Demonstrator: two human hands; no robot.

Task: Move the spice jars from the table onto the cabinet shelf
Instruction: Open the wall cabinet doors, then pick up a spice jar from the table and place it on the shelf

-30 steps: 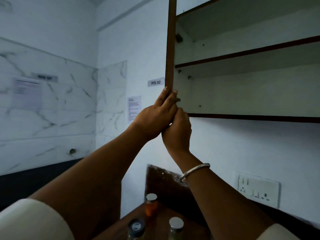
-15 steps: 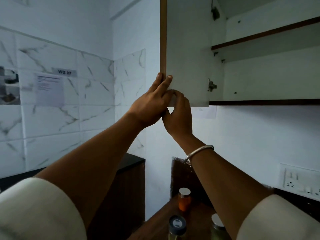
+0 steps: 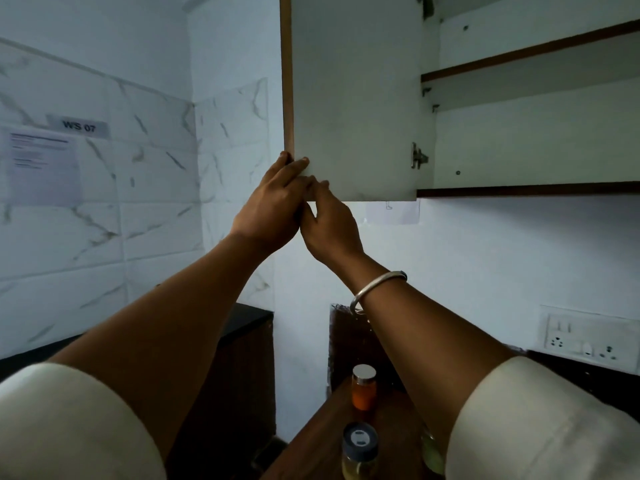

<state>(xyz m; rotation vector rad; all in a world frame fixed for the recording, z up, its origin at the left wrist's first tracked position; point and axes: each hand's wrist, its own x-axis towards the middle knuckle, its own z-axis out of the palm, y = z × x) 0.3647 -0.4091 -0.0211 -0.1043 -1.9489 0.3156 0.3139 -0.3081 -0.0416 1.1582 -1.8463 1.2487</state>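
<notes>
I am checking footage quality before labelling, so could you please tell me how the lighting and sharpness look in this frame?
Head view: dim, bluish light, brightest on the cabinet door; the table and orange spice jar sit in shadow; the grey-lidded jar at the bottom edge is slightly soft; no glare.

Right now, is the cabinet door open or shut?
Open. The cabinet door stands swung out from the cabinet, showing its white inner face and hinge, and the shelves behind it are exposed.
</notes>
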